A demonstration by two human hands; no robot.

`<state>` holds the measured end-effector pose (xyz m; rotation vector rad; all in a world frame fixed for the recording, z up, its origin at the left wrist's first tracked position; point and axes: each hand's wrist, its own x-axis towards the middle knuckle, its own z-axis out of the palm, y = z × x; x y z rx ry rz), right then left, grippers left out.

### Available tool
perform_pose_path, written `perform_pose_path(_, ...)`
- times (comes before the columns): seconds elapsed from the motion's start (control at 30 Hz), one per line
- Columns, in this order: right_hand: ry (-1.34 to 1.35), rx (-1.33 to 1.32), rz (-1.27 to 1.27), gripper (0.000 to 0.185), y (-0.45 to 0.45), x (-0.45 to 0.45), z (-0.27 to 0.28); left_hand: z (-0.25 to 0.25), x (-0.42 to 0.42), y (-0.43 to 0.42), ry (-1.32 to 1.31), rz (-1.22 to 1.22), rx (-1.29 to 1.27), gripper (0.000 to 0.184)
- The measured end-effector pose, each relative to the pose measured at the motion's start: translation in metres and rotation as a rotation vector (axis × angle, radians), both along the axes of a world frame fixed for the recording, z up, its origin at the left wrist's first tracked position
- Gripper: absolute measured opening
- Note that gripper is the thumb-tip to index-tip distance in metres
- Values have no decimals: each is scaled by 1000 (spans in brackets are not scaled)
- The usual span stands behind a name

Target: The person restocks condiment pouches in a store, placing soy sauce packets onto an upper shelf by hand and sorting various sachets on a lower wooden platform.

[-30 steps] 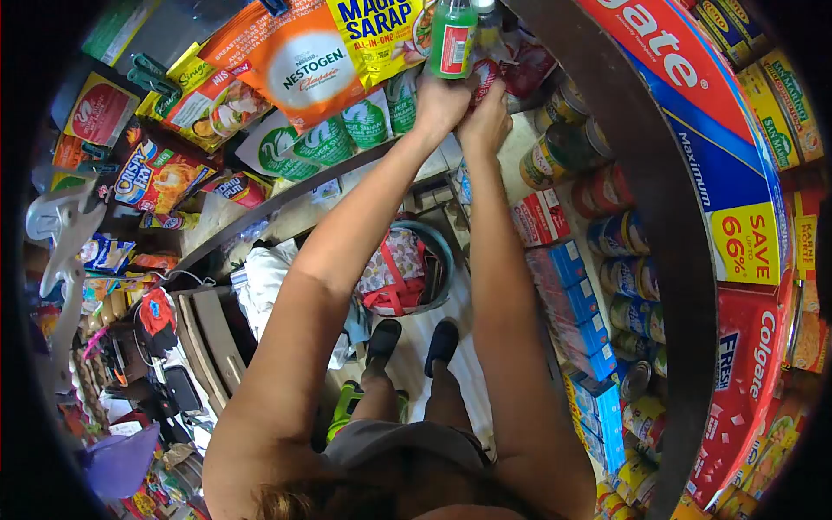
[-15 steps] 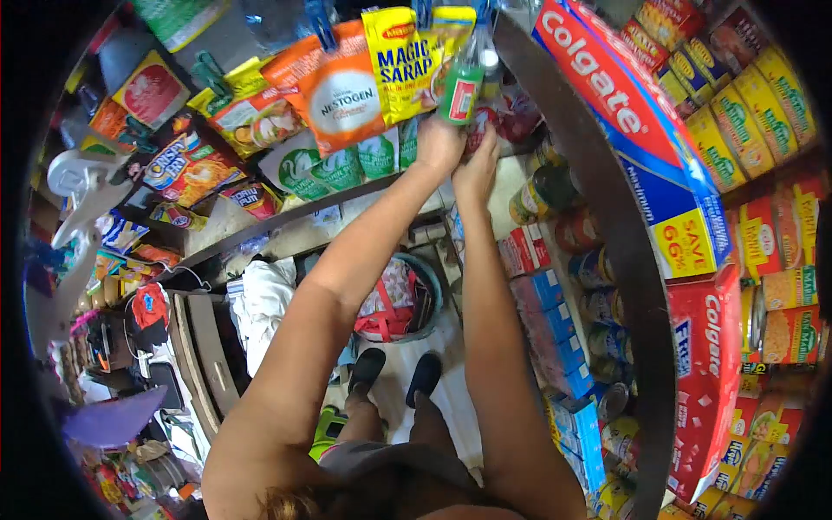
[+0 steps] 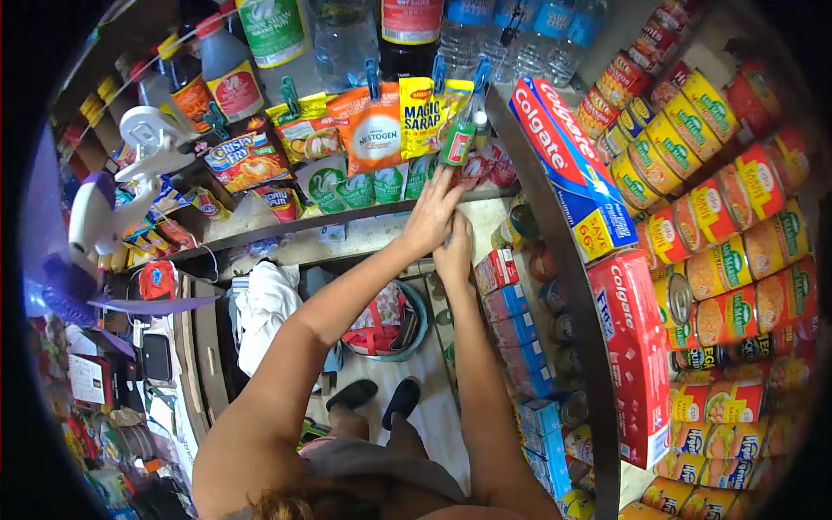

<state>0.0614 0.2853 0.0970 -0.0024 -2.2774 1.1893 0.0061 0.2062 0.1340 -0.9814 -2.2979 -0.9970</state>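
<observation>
The dark-edged shelf ledge (image 3: 357, 211) is running across the space ahead of the person, and a dark curved shelf edge (image 3: 598, 381) is bounding the right side. Beyond that edge, rows of food cans (image 3: 726, 269) are lying stacked, while 2 toothpaste boxes are leaning along it: the blue box (image 3: 568, 169) farther forward and the red box (image 3: 630, 357) nearer. On the floor below, a round basin (image 3: 422, 319) is holding a red-trimmed bag (image 3: 380, 317), and a white cloth (image 3: 269, 308) is lying to its left. An orange NESTOGEN packet (image 3: 376, 130) and a yellow MAGIC SARAP packet (image 3: 418, 113) are hanging above green-printed pouches (image 3: 354, 191). The left hand (image 3: 431, 215) is hovering at the ledge, with the right hand (image 3: 453, 251) lying just beside and below it. The green bottle (image 3: 457, 145) is standing tilted beside the yellow packet, directly beyond the left hand. The left fingers are extending toward its base; contact cannot be confirmed, and the palm is facing away, so whether they are grasping anything cannot be told. The right fingers are pointing upward, partly hidden behind the left hand; their grip cannot be determined.
</observation>
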Motion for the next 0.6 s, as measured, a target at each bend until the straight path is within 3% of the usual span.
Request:
perform_pose_path(0.17,-157,-6,35,48,-7,76,-1,-14,48,-25,-172,-25,-105,46)
perform_pose_path(0.2,-212,-120,69,46,-7,92,-16,-24,58,-31,-157,-39,-101,47)
perform_pose_path(0.23,-266,-22,77,43,-7,110,-18,-31,66,-39,-155,-35,-121,49)
perform_pose_path(0.3,-421,-119,112,40,-12,160,-7,-42,80,-63,-193,10,-211,52)
perform_pose_path(0.37,-522,-182,131,38,-12,205,-31,-52,85,-91,-275,67,-204,57)
perform_pose_path(0.53,-690,-367,10,39,-19,315,-87,-65,64,-152,-252,173,17,52)
perform_pose_path(0.6,-771,-417,-61,40,-27,343,-97,-62,52,-162,-177,324,104,50)
